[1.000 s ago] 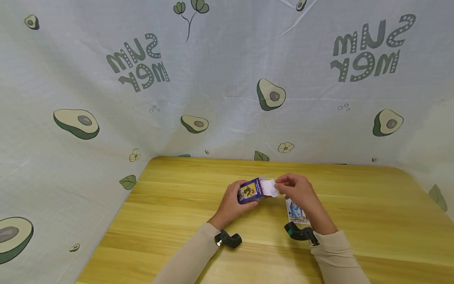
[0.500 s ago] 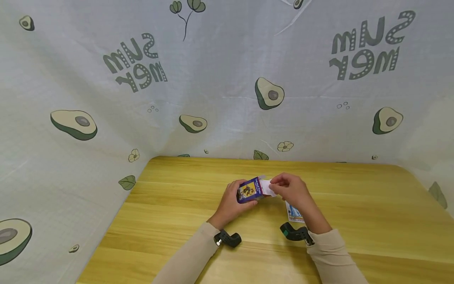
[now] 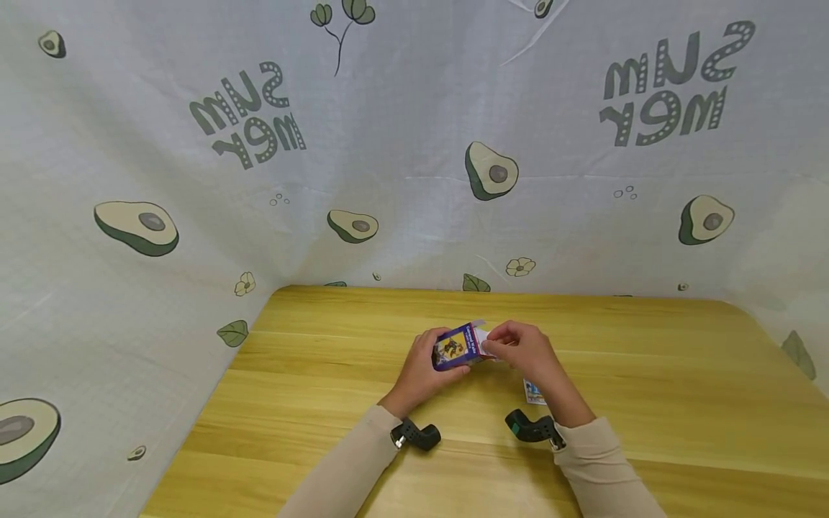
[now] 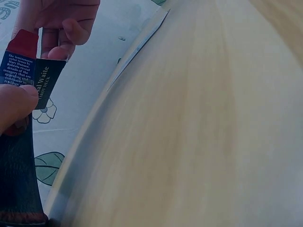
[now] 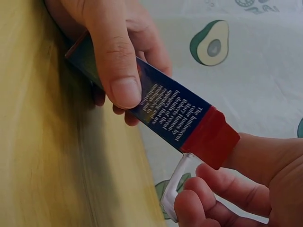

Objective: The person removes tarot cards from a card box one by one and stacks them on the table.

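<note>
Clearly, the purple-and-red oblong cardboard tarot box is tilted above the yellow wood-grained desk, gripped by the left hand. The right hand meets its thin white flap (pinched or merely touched, I cannot tell); pushing askew could crease it. Nearby lies a flat picture card; wrinkled white avocado-print cloth hangs behind.

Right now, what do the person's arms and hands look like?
The left hand and right hand wear no gloves. The sleeves are plain beige. Each wrist carries a curved black device; the right one has a green mark.
</note>
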A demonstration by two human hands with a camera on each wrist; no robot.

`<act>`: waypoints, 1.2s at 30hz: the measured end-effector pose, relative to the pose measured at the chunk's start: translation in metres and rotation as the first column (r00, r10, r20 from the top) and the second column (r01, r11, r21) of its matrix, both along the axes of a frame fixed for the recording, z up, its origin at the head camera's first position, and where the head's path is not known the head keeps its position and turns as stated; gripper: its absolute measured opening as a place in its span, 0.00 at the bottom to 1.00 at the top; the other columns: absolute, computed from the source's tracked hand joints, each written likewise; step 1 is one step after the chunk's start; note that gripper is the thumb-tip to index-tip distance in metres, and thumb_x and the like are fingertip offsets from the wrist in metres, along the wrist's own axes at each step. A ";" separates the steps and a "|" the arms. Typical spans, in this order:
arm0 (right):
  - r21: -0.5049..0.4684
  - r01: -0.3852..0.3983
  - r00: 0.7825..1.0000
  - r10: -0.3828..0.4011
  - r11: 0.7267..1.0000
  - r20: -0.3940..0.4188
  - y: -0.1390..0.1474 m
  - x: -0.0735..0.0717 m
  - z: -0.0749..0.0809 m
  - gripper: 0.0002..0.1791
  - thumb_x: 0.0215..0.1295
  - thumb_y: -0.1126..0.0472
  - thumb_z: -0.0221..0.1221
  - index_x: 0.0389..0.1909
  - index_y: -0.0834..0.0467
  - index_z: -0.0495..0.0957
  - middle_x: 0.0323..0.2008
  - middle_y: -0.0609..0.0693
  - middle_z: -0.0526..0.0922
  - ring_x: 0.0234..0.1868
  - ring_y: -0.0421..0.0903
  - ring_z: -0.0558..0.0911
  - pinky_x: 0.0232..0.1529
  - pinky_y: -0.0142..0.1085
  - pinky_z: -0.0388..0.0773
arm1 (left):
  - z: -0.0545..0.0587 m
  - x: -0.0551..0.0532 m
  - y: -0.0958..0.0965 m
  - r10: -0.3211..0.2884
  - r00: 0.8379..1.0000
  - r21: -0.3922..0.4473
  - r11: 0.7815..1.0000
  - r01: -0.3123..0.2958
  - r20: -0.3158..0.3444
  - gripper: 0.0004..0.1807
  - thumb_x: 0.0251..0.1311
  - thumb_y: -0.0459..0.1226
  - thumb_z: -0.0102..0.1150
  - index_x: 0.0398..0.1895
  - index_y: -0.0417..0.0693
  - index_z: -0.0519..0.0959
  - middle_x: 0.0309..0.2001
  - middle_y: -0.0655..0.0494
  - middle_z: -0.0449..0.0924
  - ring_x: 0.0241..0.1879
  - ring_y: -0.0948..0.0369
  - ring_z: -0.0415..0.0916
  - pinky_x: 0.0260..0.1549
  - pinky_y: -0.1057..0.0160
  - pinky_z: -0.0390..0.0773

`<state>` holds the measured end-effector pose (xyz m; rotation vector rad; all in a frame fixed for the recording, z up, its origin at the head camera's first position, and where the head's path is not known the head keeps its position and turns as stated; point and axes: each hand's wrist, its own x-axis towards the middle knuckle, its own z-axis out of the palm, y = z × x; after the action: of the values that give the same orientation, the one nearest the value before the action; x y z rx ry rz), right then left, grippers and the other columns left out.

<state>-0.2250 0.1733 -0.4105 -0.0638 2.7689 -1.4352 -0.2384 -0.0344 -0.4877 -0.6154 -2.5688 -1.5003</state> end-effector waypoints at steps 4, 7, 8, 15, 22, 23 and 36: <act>0.014 0.007 1.000 -0.007 1.000 0.003 -0.002 -0.001 -0.003 0.14 0.61 0.55 0.65 0.38 0.62 0.81 0.33 0.53 0.80 0.34 0.49 0.74 0.32 0.36 0.73 | -0.001 0.000 0.000 -0.002 1.000 0.004 1.000 0.002 -0.003 0.39 0.50 0.54 0.70 0.64 0.56 0.66 0.55 0.60 0.71 0.51 0.62 0.66 0.50 0.61 0.69; 0.024 0.016 1.000 -0.016 1.000 0.008 -0.004 -0.001 -0.005 0.14 0.61 0.54 0.65 0.38 0.61 0.81 0.33 0.53 0.80 0.35 0.49 0.75 0.32 0.36 0.73 | -0.001 -0.001 0.000 -0.004 1.000 0.005 1.000 0.004 -0.006 0.39 0.50 0.53 0.70 0.64 0.55 0.67 0.55 0.60 0.71 0.51 0.62 0.66 0.51 0.61 0.69; 0.027 0.016 1.000 -0.016 1.000 0.008 -0.004 -0.001 -0.005 0.14 0.61 0.54 0.65 0.38 0.61 0.81 0.33 0.53 0.80 0.35 0.49 0.75 0.32 0.35 0.73 | 0.000 -0.001 0.000 -0.005 1.000 0.003 1.000 0.005 -0.006 0.38 0.50 0.53 0.70 0.64 0.55 0.67 0.55 0.60 0.71 0.51 0.62 0.66 0.51 0.60 0.69; 0.032 0.021 1.000 -0.021 0.999 -0.003 -0.007 0.000 -0.006 0.13 0.61 0.55 0.65 0.36 0.62 0.81 0.32 0.53 0.81 0.34 0.48 0.75 0.31 0.36 0.72 | 0.001 0.000 0.000 -0.006 1.000 -0.009 1.000 0.006 -0.003 0.39 0.51 0.53 0.70 0.65 0.55 0.66 0.56 0.59 0.70 0.52 0.61 0.66 0.52 0.60 0.70; 0.047 0.021 1.000 -0.021 0.999 -0.006 -0.008 0.000 -0.006 0.12 0.60 0.56 0.65 0.36 0.62 0.80 0.32 0.53 0.80 0.33 0.48 0.74 0.30 0.35 0.73 | -0.001 -0.001 0.000 -0.003 1.000 -0.021 1.000 0.003 -0.005 0.39 0.51 0.54 0.70 0.65 0.56 0.66 0.57 0.59 0.70 0.52 0.62 0.65 0.52 0.60 0.69; 0.050 0.022 1.000 -0.022 0.999 -0.005 -0.008 0.000 -0.006 0.12 0.61 0.56 0.65 0.37 0.62 0.80 0.32 0.53 0.80 0.33 0.48 0.74 0.30 0.35 0.73 | -0.002 -0.001 0.000 -0.003 1.000 -0.022 1.000 0.003 -0.007 0.39 0.51 0.54 0.70 0.65 0.56 0.66 0.57 0.59 0.70 0.52 0.61 0.65 0.52 0.60 0.69; 0.074 0.019 1.000 -0.019 0.997 -0.002 -0.005 -0.001 -0.008 0.13 0.62 0.55 0.63 0.38 0.62 0.82 0.33 0.53 0.80 0.34 0.49 0.74 0.32 0.35 0.73 | 0.000 -0.001 -0.001 -0.006 1.000 -0.032 0.999 0.006 -0.007 0.40 0.51 0.53 0.70 0.65 0.52 0.66 0.57 0.58 0.71 0.53 0.61 0.65 0.52 0.59 0.70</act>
<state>-0.2264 0.1687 -0.4183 -0.0375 2.8275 -1.3358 -0.2392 -0.0349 -0.4879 -0.6322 -2.5927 -1.4584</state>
